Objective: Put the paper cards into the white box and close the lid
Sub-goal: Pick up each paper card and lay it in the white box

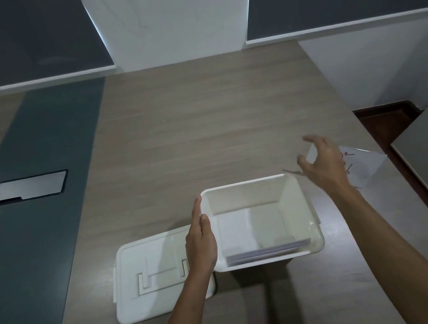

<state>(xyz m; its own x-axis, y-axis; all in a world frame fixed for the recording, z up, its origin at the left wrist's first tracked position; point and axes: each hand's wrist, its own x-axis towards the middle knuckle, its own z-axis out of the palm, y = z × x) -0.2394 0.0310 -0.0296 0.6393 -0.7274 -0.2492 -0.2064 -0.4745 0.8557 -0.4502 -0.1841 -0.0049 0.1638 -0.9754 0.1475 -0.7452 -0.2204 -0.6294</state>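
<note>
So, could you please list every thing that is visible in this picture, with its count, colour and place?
Open white plastic box: one, white, on the table near its front edge, lid off.
Stack of paper cards: one stack, white, lying flat inside the box.
Flat white plastic lid: one, white, on the table left of the box.
Loose paper sheets with red marks: count unclear, white, right of the box, partly hidden by the hand.
Metal cover plate: one, silver, set into the dark strip at left.
Wooden table: one, grey-brown.
Left hand: flat against the box's left wall.
Right hand: open, over the loose sheets.
</note>
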